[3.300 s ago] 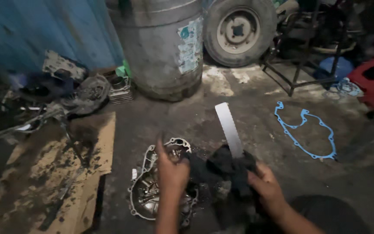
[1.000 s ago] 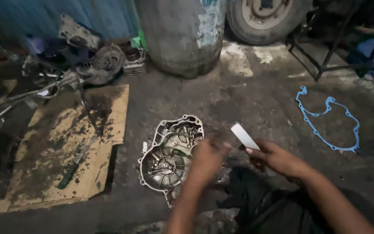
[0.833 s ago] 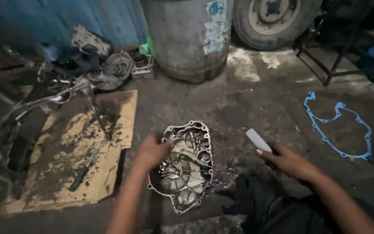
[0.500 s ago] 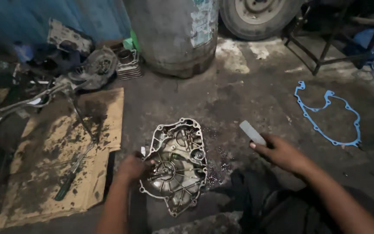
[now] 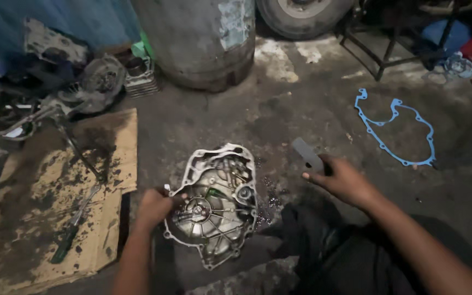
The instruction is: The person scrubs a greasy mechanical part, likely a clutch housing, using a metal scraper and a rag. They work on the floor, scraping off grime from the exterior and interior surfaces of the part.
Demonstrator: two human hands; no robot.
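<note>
- Several large items stand far beyond both hands: a grey metal drum (image 5: 200,41) at the top of the view, with a tyre (image 5: 301,13) just to its right and a dark metal frame (image 5: 389,52) further right.
- Oil-stained cardboard sheet (image 5: 45,218) lies flat on the concrete floor (image 5: 301,104), to the left of the left hand; a long green-handled tool (image 5: 75,224) rests on it, well clear of the fingers.
- Pile of dirty engine parts (image 5: 91,84) sits beyond the cardboard, up and left of the left hand, near the drum's base.
- Engine cover (image 5: 214,205), a ribbed grey metal casting, lies open side up on the floor between the two hands, directly beside the left hand and well left of the right hand.
- Blue gasket (image 5: 394,128), a thin outline shape, lies flat on the floor up and right of the right hand, well apart from it.
- Left hand (image 5: 154,207): fingers curled together at the left rim of the engine cover, touching it; whether they pinch a small part there cannot be told.
- Right hand (image 5: 345,183): held above the floor, fingers closed around the lower end of a flat grey blade.
- Flat grey blade (image 5: 307,155): projects up and left out of the right hand's clasp, tilted, clear of the engine cover.
</note>
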